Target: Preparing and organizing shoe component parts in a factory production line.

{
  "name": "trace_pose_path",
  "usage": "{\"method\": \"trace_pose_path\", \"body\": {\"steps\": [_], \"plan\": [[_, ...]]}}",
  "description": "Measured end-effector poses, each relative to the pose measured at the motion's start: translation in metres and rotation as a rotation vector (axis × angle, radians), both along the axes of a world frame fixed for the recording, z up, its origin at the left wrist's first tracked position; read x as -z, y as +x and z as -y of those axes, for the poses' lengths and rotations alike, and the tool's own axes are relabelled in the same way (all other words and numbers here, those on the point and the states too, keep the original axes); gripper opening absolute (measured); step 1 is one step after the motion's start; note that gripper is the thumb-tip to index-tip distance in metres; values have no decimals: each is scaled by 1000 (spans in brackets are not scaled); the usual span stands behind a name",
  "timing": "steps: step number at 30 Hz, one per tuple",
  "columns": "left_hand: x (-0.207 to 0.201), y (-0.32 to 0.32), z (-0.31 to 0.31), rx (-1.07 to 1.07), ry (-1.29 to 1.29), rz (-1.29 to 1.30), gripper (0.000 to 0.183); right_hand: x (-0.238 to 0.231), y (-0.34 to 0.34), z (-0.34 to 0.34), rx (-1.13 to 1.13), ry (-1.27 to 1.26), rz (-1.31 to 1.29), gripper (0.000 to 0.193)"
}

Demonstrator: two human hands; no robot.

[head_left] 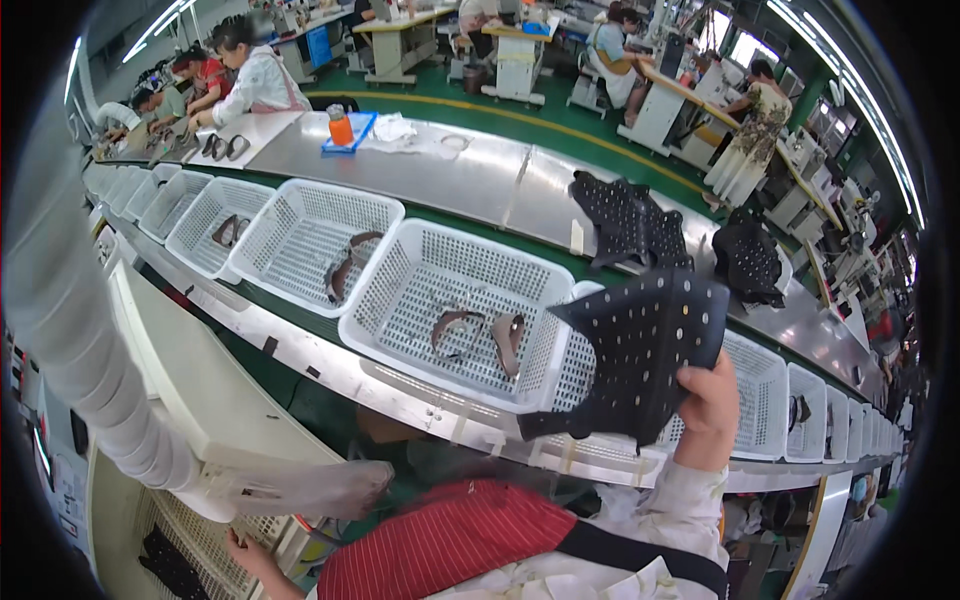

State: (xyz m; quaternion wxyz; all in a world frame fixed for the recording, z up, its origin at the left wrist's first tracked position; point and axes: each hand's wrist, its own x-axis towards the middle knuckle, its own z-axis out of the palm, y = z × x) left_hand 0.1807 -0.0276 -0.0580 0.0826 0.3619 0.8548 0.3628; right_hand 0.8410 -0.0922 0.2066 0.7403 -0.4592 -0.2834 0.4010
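Observation:
My right hand (711, 405) grips the edge of a large black sheet piece (650, 350) dotted with pale spots and cut with curved edges. The piece hangs over the white baskets on the line. At the lower left, my left hand (252, 562) is low beside a cream-coloured plastic basket (215, 545); its fingers are too small and partly hidden to read. Another black spotted piece (172, 565) lies in that basket. Directly in front, a white basket (450, 240) contains a brown strap piece (508, 342) and a curved band (455, 330).
More white baskets (300, 200) line the conveyor, some with strap pieces. Beyond, a metal table (470, 185) bears black spotted pieces (625, 220) and an orange bottle (340, 128) in a blue tray. A wrapped white duct (80, 330) hangs at left. Other people work farther off.

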Motion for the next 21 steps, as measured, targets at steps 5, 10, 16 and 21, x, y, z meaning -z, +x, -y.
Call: {"method": "trace_pose_path", "body": {"steps": [5, 10, 16, 21], "plan": [[-24, 30, 2, -173, -101, -139, 48, 11, 41, -83, 36, -76, -116, 47], [-50, 40, -1, -186, -22, -253, 48, 29, 111, -219, 87, 127, -138, 27], [-116, 110, 2, -69, 110, -312, 33, 40, 185, -321, 367, 363, -117, 33], [-150, 155, -1, -73, -10, -393, 33, 152, 206, -353, 554, 1, -413, 38]]}}
